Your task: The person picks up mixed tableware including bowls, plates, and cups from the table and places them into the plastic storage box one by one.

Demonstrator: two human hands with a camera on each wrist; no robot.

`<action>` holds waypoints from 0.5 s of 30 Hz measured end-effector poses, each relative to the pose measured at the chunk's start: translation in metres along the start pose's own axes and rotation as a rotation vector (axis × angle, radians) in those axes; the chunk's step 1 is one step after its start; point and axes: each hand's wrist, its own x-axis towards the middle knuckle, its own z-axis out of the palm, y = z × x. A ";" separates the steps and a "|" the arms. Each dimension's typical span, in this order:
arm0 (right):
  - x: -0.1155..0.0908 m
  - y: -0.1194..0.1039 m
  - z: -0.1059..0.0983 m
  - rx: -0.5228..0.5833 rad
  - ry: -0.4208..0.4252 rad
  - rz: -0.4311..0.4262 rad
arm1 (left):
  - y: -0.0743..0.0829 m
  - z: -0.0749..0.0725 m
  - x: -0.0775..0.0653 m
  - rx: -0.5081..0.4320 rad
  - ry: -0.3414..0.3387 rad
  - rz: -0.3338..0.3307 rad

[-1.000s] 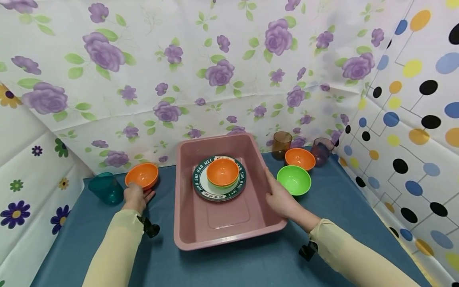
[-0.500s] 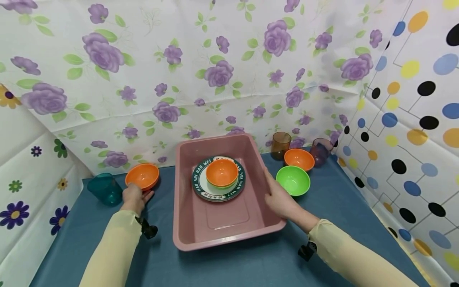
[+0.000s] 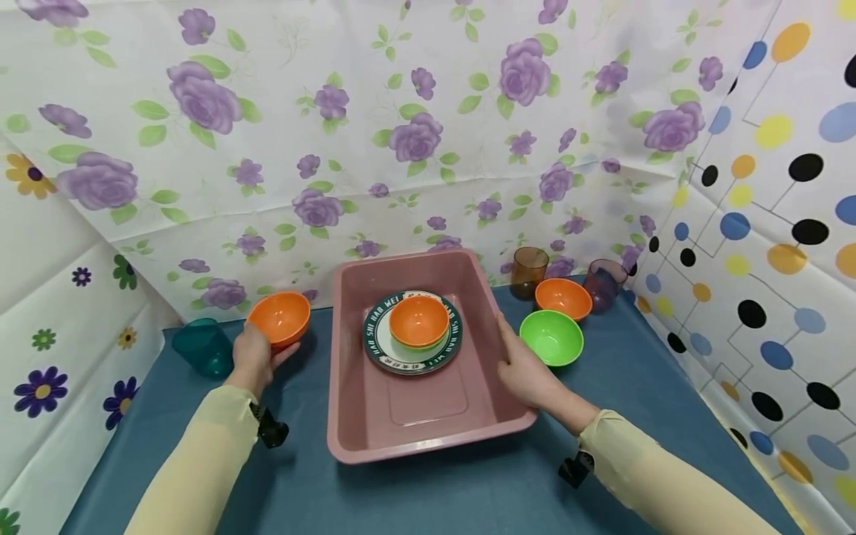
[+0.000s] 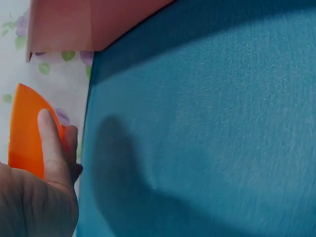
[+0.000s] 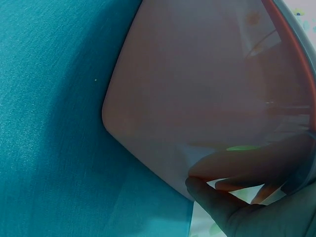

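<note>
Orange bowl (image 3: pixel 281 318), gripped by left hand (image 3: pixel 251 361)

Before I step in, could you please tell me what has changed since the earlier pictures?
The left hand has moved the orange bowl it grips upward in the head view, apparently lifting it, and slightly toward the pink tub. Nothing was let go. The right hand stays at the tub's right side; the plate, stacked bowls, teal cup and green bowl stayed put.
</note>
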 end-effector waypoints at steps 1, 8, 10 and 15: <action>0.000 0.000 0.000 0.002 0.000 0.004 | 0.002 0.000 -0.002 0.009 -0.012 0.017; 0.000 0.001 0.000 0.026 0.002 -0.012 | 0.015 0.000 -0.015 0.084 -0.111 0.104; 0.000 0.001 0.000 0.031 0.001 -0.019 | 0.019 0.000 -0.021 0.092 -0.142 0.115; 0.000 0.001 0.001 0.021 -0.002 -0.021 | 0.029 0.003 -0.037 0.149 -0.221 0.143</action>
